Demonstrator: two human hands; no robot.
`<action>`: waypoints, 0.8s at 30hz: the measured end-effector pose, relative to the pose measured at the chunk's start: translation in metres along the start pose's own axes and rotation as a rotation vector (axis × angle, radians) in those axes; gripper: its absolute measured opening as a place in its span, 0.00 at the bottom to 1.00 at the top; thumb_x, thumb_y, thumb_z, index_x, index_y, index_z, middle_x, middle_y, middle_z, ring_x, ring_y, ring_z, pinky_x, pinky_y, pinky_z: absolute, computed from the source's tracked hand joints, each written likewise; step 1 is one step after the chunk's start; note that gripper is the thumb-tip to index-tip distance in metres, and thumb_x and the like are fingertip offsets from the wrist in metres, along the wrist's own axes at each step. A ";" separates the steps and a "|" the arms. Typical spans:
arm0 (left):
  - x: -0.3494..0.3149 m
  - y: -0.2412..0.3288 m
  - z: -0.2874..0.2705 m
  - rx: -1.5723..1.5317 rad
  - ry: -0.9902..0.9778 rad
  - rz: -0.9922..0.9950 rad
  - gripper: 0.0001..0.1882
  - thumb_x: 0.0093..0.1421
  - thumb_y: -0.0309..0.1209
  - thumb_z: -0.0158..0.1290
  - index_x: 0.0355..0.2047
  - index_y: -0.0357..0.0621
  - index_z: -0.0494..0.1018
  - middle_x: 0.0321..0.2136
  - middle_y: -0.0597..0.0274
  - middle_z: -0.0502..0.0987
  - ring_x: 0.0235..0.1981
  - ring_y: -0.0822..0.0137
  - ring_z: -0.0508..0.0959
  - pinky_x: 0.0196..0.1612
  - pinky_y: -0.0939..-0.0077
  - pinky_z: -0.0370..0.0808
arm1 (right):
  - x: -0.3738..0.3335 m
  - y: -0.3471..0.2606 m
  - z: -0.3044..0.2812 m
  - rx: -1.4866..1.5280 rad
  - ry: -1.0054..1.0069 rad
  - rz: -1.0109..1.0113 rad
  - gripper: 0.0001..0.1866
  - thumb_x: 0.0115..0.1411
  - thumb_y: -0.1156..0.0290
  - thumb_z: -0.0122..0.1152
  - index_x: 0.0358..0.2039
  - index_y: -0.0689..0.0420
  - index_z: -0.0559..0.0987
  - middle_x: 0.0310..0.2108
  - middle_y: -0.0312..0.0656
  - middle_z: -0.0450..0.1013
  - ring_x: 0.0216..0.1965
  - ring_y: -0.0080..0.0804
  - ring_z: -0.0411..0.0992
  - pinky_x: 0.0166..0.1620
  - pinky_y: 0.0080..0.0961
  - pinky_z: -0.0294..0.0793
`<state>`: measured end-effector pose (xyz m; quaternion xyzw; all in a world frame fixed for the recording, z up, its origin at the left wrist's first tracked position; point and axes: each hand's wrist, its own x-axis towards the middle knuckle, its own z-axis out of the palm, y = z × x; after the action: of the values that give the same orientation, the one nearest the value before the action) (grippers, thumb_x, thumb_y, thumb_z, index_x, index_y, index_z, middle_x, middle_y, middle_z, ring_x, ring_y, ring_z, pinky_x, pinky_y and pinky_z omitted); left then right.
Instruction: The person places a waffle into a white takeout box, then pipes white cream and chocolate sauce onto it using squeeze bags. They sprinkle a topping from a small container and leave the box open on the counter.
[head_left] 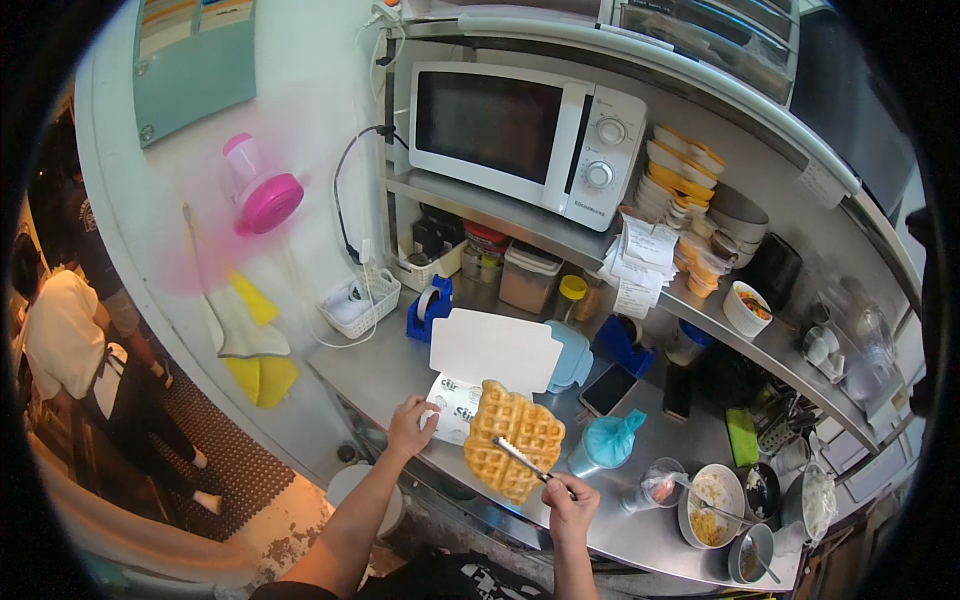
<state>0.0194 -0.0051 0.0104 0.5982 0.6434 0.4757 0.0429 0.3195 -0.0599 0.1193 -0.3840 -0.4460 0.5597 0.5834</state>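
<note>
My right hand (572,508) is closed round the dark handle of metal tongs (518,455). A golden-brown waffle (512,425) hangs in the tongs, in front of a white cardboard takeaway box (492,345). The box's lid is raised, and printed paper (452,402) lines its tray. At the left edge of the box, my left hand (411,428) pinches the rim with its fingers. The waffle hides the right part of the tray.
Behind the box stand a blue tape dispenser (429,308) and a light blue container (568,357). A phone (608,389), a blue-wrapped cup (606,442) and food bowls (712,505) occupy the right side. A microwave (525,135) sits on the shelf above. A person (75,340) stands far left.
</note>
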 end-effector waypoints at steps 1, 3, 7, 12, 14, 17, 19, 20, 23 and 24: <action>0.000 0.001 0.000 0.008 -0.009 -0.007 0.07 0.53 0.34 0.56 0.33 0.51 0.76 0.40 0.57 0.73 0.41 0.52 0.73 0.46 0.63 0.69 | 0.000 0.000 0.000 0.007 -0.011 -0.004 0.09 0.53 0.75 0.64 0.30 0.69 0.79 0.19 0.36 0.70 0.19 0.19 0.64 0.23 0.17 0.61; 0.000 0.002 -0.001 0.007 -0.019 -0.028 0.07 0.53 0.33 0.56 0.33 0.51 0.77 0.40 0.57 0.73 0.41 0.52 0.73 0.46 0.63 0.69 | 0.001 -0.001 0.001 0.047 -0.028 -0.032 0.10 0.55 0.75 0.60 0.31 0.72 0.77 0.15 0.37 0.65 0.15 0.21 0.58 0.20 0.21 0.55; 0.000 0.002 -0.001 0.014 -0.031 -0.034 0.07 0.53 0.33 0.56 0.33 0.51 0.77 0.39 0.58 0.72 0.41 0.53 0.73 0.45 0.64 0.69 | 0.003 -0.003 0.004 0.090 -0.046 -0.063 0.10 0.56 0.74 0.61 0.29 0.71 0.77 0.15 0.35 0.63 0.15 0.20 0.56 0.20 0.21 0.53; -0.001 0.000 0.000 0.003 -0.026 -0.035 0.07 0.53 0.33 0.56 0.33 0.51 0.77 0.39 0.58 0.72 0.40 0.53 0.73 0.45 0.64 0.69 | 0.005 -0.001 0.003 0.115 -0.030 -0.050 0.09 0.56 0.74 0.60 0.28 0.70 0.77 0.14 0.33 0.62 0.15 0.19 0.55 0.20 0.20 0.51; 0.000 0.000 0.000 0.001 -0.025 -0.022 0.07 0.52 0.33 0.56 0.33 0.51 0.77 0.39 0.58 0.72 0.41 0.53 0.73 0.45 0.63 0.69 | 0.007 0.000 0.001 0.111 -0.030 -0.037 0.08 0.56 0.75 0.60 0.28 0.69 0.77 0.14 0.33 0.62 0.15 0.18 0.54 0.20 0.20 0.50; 0.000 0.000 0.000 -0.005 -0.008 -0.003 0.07 0.52 0.33 0.56 0.33 0.51 0.77 0.39 0.58 0.73 0.40 0.52 0.73 0.44 0.63 0.69 | 0.011 -0.001 -0.003 0.138 0.024 0.000 0.08 0.54 0.75 0.63 0.29 0.69 0.79 0.17 0.33 0.66 0.17 0.18 0.59 0.21 0.18 0.56; -0.002 0.001 0.000 0.002 0.005 -0.002 0.07 0.52 0.33 0.56 0.33 0.52 0.77 0.40 0.58 0.73 0.40 0.52 0.73 0.44 0.62 0.69 | 0.009 -0.002 -0.003 0.029 0.063 -0.018 0.08 0.53 0.75 0.65 0.30 0.68 0.80 0.18 0.33 0.69 0.18 0.18 0.62 0.22 0.18 0.61; -0.003 0.001 -0.001 0.009 0.009 -0.005 0.07 0.52 0.33 0.56 0.33 0.52 0.77 0.40 0.58 0.73 0.40 0.51 0.73 0.44 0.62 0.70 | 0.006 -0.002 -0.001 -0.093 0.080 -0.054 0.08 0.52 0.74 0.65 0.29 0.67 0.80 0.18 0.33 0.70 0.18 0.18 0.64 0.23 0.18 0.62; 0.000 0.000 0.001 0.015 0.008 -0.014 0.07 0.52 0.32 0.56 0.33 0.52 0.76 0.40 0.59 0.73 0.40 0.51 0.73 0.43 0.62 0.70 | 0.002 -0.005 0.005 -0.434 -0.047 -0.304 0.08 0.50 0.74 0.67 0.29 0.65 0.81 0.18 0.36 0.72 0.19 0.21 0.67 0.23 0.19 0.65; -0.001 0.000 0.001 0.015 -0.002 -0.021 0.07 0.52 0.32 0.56 0.33 0.52 0.76 0.40 0.59 0.73 0.40 0.51 0.73 0.43 0.62 0.70 | 0.002 -0.006 0.007 -0.523 -0.134 -0.469 0.08 0.50 0.73 0.68 0.29 0.64 0.81 0.18 0.37 0.72 0.19 0.22 0.68 0.23 0.19 0.66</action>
<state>0.0200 -0.0052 0.0094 0.5924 0.6532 0.4696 0.0440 0.3146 -0.0586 0.1274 -0.3698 -0.6875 0.3013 0.5475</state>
